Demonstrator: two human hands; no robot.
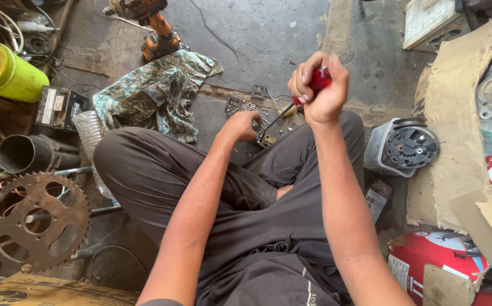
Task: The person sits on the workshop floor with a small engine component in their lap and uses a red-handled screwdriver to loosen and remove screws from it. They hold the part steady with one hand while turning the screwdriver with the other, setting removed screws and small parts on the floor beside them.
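- Screwdriver (pixel 297 103) work on the floor (pixel 257 34): my right hand (pixel 321 85) is wrapped tight round the red handle, held high, with the shaft slanting down and left to the small metal part (pixel 263 137) just beyond my crossed legs.
- My left hand (pixel 239 126) is closed over that part, pinning it to the floor; I cannot tell how much of it my fingers cover.
- To do this well, I judge I should keep the shaft in line with the screw, press down before I turn, and hold the part dead steady.
- Loose screws and small plates (pixel 246 101) lie scattered just beyond the part; I keep my wrist clear of them.
- A patterned cloth (pixel 155 90) lies to the left, a cordless drill (pixel 152 28) far behind it, and a rusty sprocket (pixel 35 221) near my left knee.
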